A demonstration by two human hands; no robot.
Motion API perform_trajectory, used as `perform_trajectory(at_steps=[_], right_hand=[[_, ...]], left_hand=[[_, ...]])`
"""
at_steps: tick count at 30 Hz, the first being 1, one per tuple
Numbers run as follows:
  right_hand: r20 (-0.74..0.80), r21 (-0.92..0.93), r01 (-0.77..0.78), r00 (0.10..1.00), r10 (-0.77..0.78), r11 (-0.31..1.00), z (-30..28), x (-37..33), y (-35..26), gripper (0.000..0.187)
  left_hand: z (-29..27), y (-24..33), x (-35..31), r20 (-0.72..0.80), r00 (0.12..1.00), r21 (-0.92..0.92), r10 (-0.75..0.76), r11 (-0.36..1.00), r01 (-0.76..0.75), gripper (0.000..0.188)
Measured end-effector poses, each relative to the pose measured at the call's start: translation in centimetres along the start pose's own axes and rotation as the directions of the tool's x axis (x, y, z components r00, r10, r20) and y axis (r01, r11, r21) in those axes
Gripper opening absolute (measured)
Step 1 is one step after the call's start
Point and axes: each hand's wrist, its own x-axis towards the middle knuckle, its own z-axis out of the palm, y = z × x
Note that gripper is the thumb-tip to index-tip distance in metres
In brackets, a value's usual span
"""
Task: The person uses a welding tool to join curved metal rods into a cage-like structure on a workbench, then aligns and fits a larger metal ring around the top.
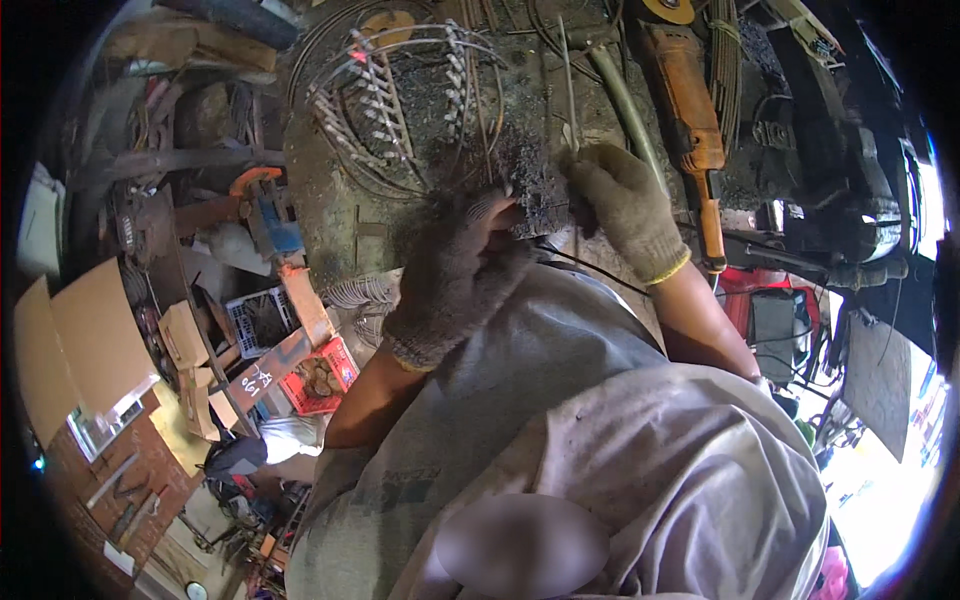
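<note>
Both my hands wear worn knit work gloves over a dark, grimy bench (340,230). My left hand (455,280), in the dirtier glove, is closed with its fingertips pinched together beside a dark heap of filings (540,185); what it holds is too small and dark to make out. On the other side of the heap, my right hand (628,205) is closed around a thin metal rod (568,80), which points away across the bench. Beyond my left hand lies a round wire frame (400,100) carrying rows of twisted metal pieces.
An orange angle grinder (685,100) lies at the right of the bench, beside a metal pipe (625,105) and a rod bundle (725,70). At the left are a blue vise-like tool (275,220), a red crate (320,378), a white-edged crate (262,320) and cardboard (100,335).
</note>
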Motion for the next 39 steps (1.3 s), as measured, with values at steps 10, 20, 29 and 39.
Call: perform_trajectory(at_steps=[10,20,29,39], right_hand=[[0.199,0.024,0.309,0.930,-0.308,0.951,7.8,-0.5,-4.0,0.027],[-0.111,-0.407,0.283,0.928,-0.355,0.868,2.7,6.5,-3.3,0.038],[0.035,-0.613,0.465,0.824,-0.566,0.639,2.7,12.4,-2.0,0.042],[0.026,-0.527,0.476,0.837,-0.547,0.704,1.9,16.8,-3.1,0.052]], left_hand=[[-3.8,-1.4,-0.7,-0.126,0.990,0.195,-0.061,0.977,0.085,0.049],[-10.3,1.2,-2.8,-0.205,0.957,0.115,-0.205,0.966,0.232,0.035],[-11.0,5.8,2.1,-0.177,0.967,0.563,-0.182,0.787,0.251,0.032],[-10.6,8.6,5.0,-0.192,0.890,0.452,-0.413,0.768,0.454,0.036]])
